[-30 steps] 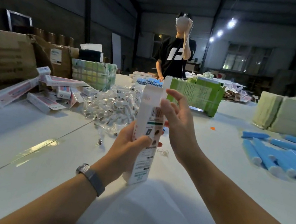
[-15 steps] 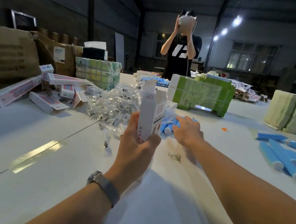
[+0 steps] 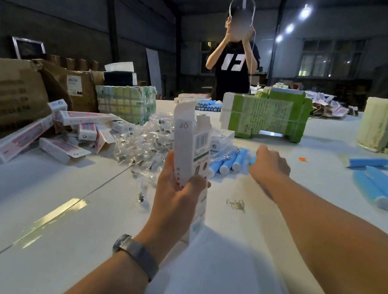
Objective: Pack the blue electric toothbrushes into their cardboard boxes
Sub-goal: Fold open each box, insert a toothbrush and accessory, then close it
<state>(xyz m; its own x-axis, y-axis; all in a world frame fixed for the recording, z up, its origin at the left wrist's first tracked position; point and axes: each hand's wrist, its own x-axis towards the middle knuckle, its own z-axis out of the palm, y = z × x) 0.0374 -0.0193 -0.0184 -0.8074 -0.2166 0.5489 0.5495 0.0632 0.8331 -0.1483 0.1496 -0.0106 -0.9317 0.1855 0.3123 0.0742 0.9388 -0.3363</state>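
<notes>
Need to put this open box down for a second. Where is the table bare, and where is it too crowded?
Bare tabletop lies between your forearms, near the table's edge, and at the near left before the pink-and-white boxes. A tangle of rubber bands lies mid-table. Crowded: the plastic-bag heap behind the box held by your left hand, and the blue toothbrushes by your right hand.

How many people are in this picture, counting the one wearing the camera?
2. The camera wearer shows only as arms: left hand gripping a box, right hand at the toothbrushes. Another person stands across the table. Others may be hidden.
</notes>
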